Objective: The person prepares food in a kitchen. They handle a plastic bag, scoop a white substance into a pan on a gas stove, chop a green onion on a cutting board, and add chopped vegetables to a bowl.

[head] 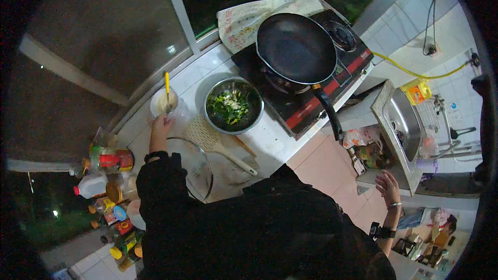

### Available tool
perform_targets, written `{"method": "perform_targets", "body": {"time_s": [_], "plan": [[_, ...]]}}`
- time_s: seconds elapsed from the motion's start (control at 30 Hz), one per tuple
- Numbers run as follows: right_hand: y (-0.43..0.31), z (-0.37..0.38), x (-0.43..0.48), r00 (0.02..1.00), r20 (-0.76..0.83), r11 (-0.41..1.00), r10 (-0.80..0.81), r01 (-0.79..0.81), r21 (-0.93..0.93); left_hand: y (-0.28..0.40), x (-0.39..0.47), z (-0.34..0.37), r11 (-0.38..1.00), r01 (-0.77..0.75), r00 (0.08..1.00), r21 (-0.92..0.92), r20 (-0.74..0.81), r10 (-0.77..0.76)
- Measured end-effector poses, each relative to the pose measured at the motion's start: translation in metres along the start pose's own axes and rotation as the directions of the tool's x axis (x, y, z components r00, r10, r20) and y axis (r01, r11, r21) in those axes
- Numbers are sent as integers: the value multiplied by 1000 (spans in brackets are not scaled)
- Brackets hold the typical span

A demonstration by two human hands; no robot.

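My left hand (160, 123) is at the near rim of a small white bowl (154, 100) with pale contents, beside a clear plastic bag (181, 112). A spoon with a yellow handle (167, 81) stands in the bowl; my fingers are too small and blurred to show a grip. To the right, a steel basin (261, 112) holds chopped greens (227, 111) topped with pale bits. Nearer me lie a beige perforated spatula (229, 159) and a round glass lid (200, 177). My right hand (388, 187) hangs empty near the sink cabinet, fingers loosely apart.
A black frying pan (297, 48) sits on the gas stove (295, 118), its handle jutting past the counter edge. Bottles and jars (116, 194) crowd the left side. At right are a steel sink (402, 112) and a yellow hose (420, 74). A person (439, 221) appears at lower right.
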State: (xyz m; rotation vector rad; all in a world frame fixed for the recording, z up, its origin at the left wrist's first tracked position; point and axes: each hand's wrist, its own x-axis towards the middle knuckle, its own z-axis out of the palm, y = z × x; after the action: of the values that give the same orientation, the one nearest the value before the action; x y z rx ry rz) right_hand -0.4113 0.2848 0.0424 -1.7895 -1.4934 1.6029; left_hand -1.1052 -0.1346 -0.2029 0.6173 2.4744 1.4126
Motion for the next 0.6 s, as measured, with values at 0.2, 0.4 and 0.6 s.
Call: {"method": "perform_targets", "body": {"time_s": [0.2, 0.4, 0.6], "plan": [[-3, 8, 24, 991, 90, 994, -102, 97, 54, 11, 2, -13, 992, 105, 989, -64, -99, -111], [-59, 69, 54, 912, 132, 922, -387, 382, 61, 65, -15, -42, 504, 377, 897, -777, 170, -409], [-139, 206, 18, 591, 611, 820, -526, 544, 179, 181, -102, 2, 604, 351, 932, -716, 202, -302]]}}
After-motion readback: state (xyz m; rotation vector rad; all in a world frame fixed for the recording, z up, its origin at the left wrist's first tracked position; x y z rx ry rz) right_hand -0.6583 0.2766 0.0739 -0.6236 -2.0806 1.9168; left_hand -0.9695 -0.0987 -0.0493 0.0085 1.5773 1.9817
